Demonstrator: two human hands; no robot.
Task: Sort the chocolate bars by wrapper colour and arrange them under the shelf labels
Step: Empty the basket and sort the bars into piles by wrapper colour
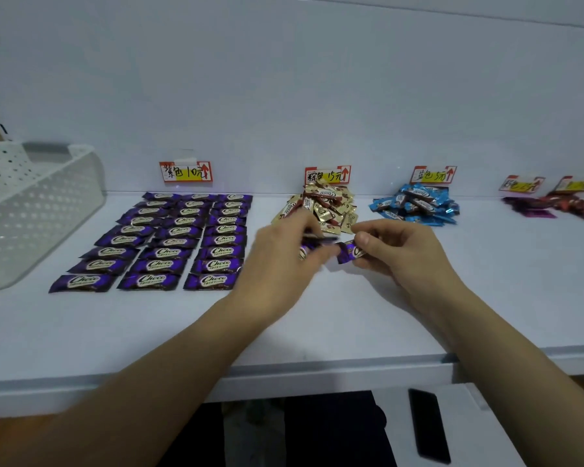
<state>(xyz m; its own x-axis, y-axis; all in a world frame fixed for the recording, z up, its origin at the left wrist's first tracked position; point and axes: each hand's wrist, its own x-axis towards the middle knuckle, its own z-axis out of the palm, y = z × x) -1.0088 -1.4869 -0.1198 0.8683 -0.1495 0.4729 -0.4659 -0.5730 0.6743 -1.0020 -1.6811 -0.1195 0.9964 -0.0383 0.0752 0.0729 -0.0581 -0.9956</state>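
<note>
Purple chocolate bars [169,242] lie in three neat columns on the white shelf [317,315], under the purple price label [185,171]. A loose heap of gold bars [321,205] sits under its label [327,175], and a heap of blue bars [417,203] under the blue label [434,174]. My left hand [280,254] grips several purple bars [305,249], partly hidden by the fingers and blurred. My right hand [395,251] pinches one purple bar [349,252] by its end, just right of the left hand.
A white perforated plastic basket [31,210] stands at the left end of the shelf. Red and magenta bars [560,207] are piled at the far right under two more labels [520,183]. A black phone [429,426] lies on a lower white surface.
</note>
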